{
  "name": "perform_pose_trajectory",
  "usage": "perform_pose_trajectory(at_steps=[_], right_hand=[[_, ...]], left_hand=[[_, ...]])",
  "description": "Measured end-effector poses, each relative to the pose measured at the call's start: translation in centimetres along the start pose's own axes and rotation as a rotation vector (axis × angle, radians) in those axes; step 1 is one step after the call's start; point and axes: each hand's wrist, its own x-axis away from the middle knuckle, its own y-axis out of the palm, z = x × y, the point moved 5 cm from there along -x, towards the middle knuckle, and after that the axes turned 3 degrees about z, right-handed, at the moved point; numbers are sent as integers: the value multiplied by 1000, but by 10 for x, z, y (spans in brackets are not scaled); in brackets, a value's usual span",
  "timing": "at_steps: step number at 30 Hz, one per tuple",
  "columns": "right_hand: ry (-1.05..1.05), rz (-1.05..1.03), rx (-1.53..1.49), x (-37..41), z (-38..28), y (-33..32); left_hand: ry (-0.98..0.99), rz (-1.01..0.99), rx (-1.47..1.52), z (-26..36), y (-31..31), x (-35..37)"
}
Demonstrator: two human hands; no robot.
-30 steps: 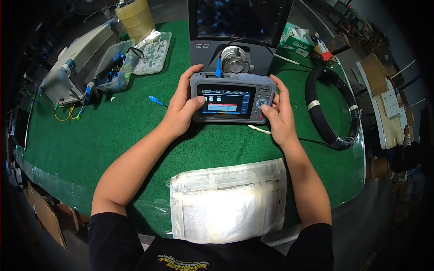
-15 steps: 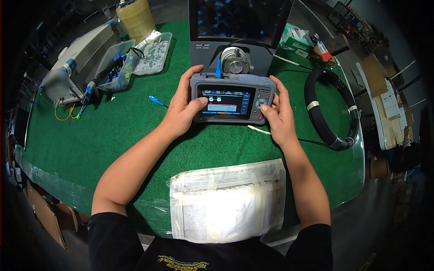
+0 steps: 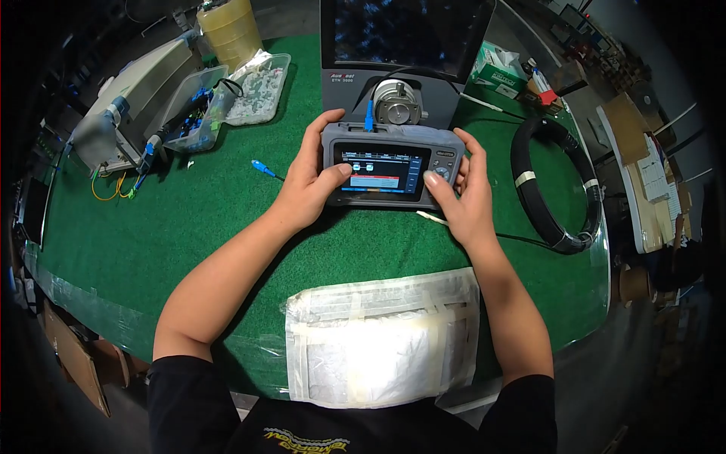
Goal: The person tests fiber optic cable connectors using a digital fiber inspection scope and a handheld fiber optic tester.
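Note:
A grey handheld OTDR [image 3: 378, 199] with a lit screen is held between both my hands. My left hand [image 3: 311, 178] wraps its left end, the thumb lying over the edge of the screen. Around the right end curls my right hand [image 3: 465, 189], its thumb on the left part of the keypad, covering some buttons. A blue fiber connector [image 3: 369, 117] is plugged into the top edge, its dark cable looping up and right. Another blue connector [image 3: 262, 168] lies on the green mat left of my left hand.
Behind the OTDR stands a grey machine [image 3: 340, 94] with a dark screen. A coil of black cable [image 3: 529, 204] lies at right, near a green tissue box [image 3: 495, 76]. Plastic boxes [image 3: 261, 110] stand at back left beside a grey instrument [image 3: 144, 94]. A taped white sheet [image 3: 378, 348] lies in front.
My right thumb has shifted left across the keypad, toward the screen's edge. The OTDR stays in both hands, and the whole view has moved slightly.

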Motion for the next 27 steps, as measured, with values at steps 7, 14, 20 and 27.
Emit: perform_pose_trajectory(at_steps=[7,14,20,27], right_hand=[[47,65,133,-3,-12,8],[-34,40,6,-2,0,2],[-44,55,19,-4,-3,3],[-5,50,15,-5,-5,5]], left_hand=[[37,7,-24,1,0,0],[128,63,-119,1,2,0],[357,169,-318,9,-5,-1],[304,130,-294,7,-7,-4]])
